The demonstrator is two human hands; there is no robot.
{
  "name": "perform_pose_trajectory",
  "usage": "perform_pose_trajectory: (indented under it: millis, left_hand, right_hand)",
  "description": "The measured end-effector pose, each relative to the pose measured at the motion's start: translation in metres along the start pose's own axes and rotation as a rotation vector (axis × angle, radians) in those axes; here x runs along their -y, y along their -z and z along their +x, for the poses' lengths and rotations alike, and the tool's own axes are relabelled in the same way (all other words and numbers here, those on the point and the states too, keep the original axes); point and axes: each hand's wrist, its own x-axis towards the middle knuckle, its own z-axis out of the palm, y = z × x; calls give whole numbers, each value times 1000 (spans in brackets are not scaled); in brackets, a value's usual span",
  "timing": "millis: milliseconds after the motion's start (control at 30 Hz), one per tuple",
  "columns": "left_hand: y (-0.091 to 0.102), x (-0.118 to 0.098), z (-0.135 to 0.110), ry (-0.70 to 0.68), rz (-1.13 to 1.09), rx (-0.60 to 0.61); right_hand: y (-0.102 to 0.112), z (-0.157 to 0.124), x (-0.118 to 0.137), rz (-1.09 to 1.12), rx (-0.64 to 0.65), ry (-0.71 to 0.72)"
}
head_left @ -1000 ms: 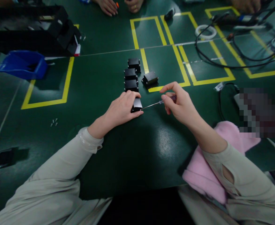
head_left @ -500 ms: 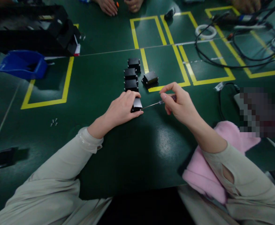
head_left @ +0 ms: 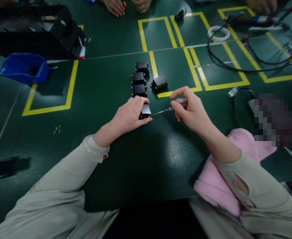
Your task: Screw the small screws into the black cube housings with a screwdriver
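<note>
My left hand is closed around a small black box on the green table, thumb at its near side and fingers over the far side. In my right hand is a screwdriver with a clear purplish handle; my fingers hold it loosely. Its thin shaft points left, and the tip meets the right end of the box, by a screw at the near corner. Just beyond my left hand, several like black boxes stand in a row. Another black box sits apart, to their right.
Several small screws lie at the left. A blue bin stands beside a long black housing. Pink cloth lies under my right forearm. Black cables and a white ring are at far right. Another person's hands rest opposite.
The screwdriver's handle has shifted very slightly in my right fingers. My left hand and the boxes stay in place.
</note>
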Motion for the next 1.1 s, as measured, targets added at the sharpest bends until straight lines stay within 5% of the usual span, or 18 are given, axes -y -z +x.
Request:
perform_pose_trajectory:
  millis: [1100]
  left_hand:
    - [0, 0, -1, 2, -10, -2]
  right_hand:
    - [0, 0, 1, 27, -6, -11]
